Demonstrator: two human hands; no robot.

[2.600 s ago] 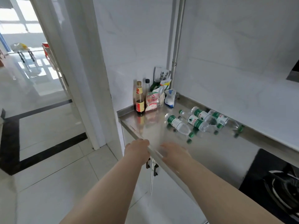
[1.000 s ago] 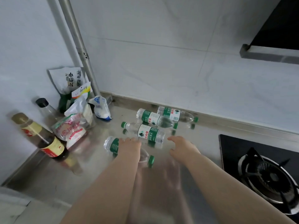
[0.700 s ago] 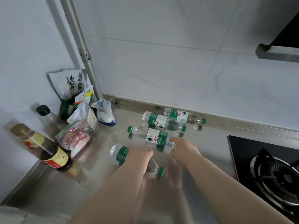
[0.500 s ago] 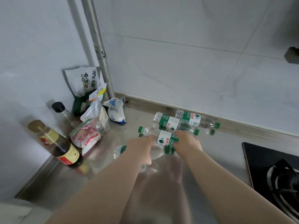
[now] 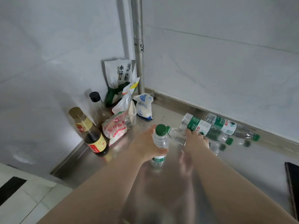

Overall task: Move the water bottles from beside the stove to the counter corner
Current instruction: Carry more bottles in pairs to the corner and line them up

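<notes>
The left hand (image 5: 145, 147) is wrapped around a water bottle (image 5: 160, 141) and holds it upright, green cap on top, with the thumb and fingers closed round its clear upper half. The base is down at the steel counter (image 5: 242, 168), though I cannot tell whether it touches. This bottle stands out in front of the corner clutter, near it but apart from it.

Just to its right, the right hand (image 5: 195, 141) lies over a second bottle (image 5: 176, 135) that is on its side with its green cap pointing left, almost against the upright one. The fingers curl down over its middle, hiding the label. The grip looks closed, but how firm it is cannot be told.

Two more bottles lie on their sides beyond the right hand, along the foot of the back wall. The third bottle (image 5: 199, 126) is nearer, and the fourth bottle (image 5: 226, 126) is just behind it, against the wall strip, both with their caps to the right.

In the corner stand a sauce bottle (image 5: 93, 136), a black-capped bottle (image 5: 97, 105), a red and white bag (image 5: 115, 128), a blue and white bag (image 5: 144, 105) and a tall packet (image 5: 119, 76), all beside a metal pipe (image 5: 139, 46). The stove (image 5: 292, 183) shows only as a dark edge at far right, well apart from the bottles.
</notes>
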